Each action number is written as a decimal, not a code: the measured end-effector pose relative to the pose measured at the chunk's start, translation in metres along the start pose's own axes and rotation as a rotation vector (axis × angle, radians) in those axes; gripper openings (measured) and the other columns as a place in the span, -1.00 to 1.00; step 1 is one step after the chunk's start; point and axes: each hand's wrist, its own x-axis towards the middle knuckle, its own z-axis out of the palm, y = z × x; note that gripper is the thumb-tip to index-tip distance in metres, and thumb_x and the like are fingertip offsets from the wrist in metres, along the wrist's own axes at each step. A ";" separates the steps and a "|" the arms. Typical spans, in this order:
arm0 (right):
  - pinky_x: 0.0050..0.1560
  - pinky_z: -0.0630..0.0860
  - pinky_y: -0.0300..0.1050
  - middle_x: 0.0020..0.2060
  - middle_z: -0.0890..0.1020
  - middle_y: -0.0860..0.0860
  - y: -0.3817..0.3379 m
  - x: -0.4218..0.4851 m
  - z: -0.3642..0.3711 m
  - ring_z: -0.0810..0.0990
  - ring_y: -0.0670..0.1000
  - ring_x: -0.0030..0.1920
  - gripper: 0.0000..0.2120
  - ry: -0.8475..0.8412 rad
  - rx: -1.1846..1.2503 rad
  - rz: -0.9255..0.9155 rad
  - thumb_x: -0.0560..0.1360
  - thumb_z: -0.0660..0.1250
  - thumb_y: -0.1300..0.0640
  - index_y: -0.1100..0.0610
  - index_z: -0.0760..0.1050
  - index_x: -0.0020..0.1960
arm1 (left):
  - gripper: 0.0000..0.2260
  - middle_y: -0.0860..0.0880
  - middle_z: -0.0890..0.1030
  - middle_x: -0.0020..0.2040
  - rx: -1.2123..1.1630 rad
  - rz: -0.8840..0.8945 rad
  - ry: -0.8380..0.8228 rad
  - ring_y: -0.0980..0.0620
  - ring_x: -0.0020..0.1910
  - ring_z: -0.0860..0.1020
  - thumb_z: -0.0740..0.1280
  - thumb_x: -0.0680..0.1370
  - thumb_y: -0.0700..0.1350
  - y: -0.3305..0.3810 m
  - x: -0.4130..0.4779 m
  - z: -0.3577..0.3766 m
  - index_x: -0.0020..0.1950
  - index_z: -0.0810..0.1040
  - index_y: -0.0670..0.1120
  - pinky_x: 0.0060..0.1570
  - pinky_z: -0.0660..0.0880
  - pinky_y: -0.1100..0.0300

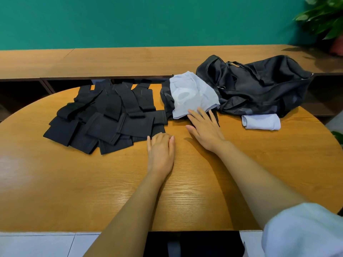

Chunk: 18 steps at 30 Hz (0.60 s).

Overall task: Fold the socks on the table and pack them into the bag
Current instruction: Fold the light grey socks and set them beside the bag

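Note:
Several black socks point(104, 117) lie in a loose pile on the left of the round wooden table point(92, 182). A pale blue sock point(193, 93) lies spread over a dark sock point(166, 97) in the middle. A folded pale blue sock point(260, 122) rests in front of the black mesh bag point(259, 84) at the right. My right hand point(204, 127) lies flat with straight fingers, its fingertips touching the near edge of the spread blue sock. My left hand point(161, 149) rests on the table at the pile's near right corner, its fingers loosely bent and holding nothing.
A long wooden shelf point(111, 62) runs behind the table against a green wall. A potted plant point(326, 21) stands at the far right corner. The table's near half shows bare wood between my forearms.

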 end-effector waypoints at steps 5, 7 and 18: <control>0.54 -0.16 0.02 0.46 0.36 -0.09 -0.007 -0.034 0.006 0.14 -0.04 0.52 -0.45 0.124 0.095 -0.089 0.64 -0.13 -0.18 0.03 0.38 0.45 | -0.61 0.07 0.46 0.30 -0.029 0.023 0.042 0.08 0.34 0.35 0.27 0.62 -0.01 -0.001 0.000 0.000 0.43 0.34 -0.02 0.53 -0.01 -0.05; 0.53 -0.13 0.02 0.39 0.46 -0.08 -0.011 -0.052 0.010 0.24 -0.04 0.48 -0.41 0.149 0.146 -0.130 0.62 -0.15 -0.20 0.03 0.47 0.38 | -0.55 0.03 0.43 0.35 0.000 0.076 0.050 0.04 0.36 0.33 0.34 0.57 -0.07 -0.004 0.000 0.001 0.44 0.33 -0.01 0.50 0.06 -0.11; 0.51 -0.02 -0.15 0.20 0.55 -0.11 -0.029 -0.121 0.008 0.46 -0.12 0.26 -0.55 0.217 0.305 -0.089 0.56 0.15 -0.25 0.02 0.44 0.28 | -0.81 0.07 0.64 0.02 0.107 0.238 0.098 -0.01 0.11 0.52 0.40 0.52 -0.17 -0.004 -0.041 -0.014 0.13 0.62 -0.02 0.40 0.17 -0.14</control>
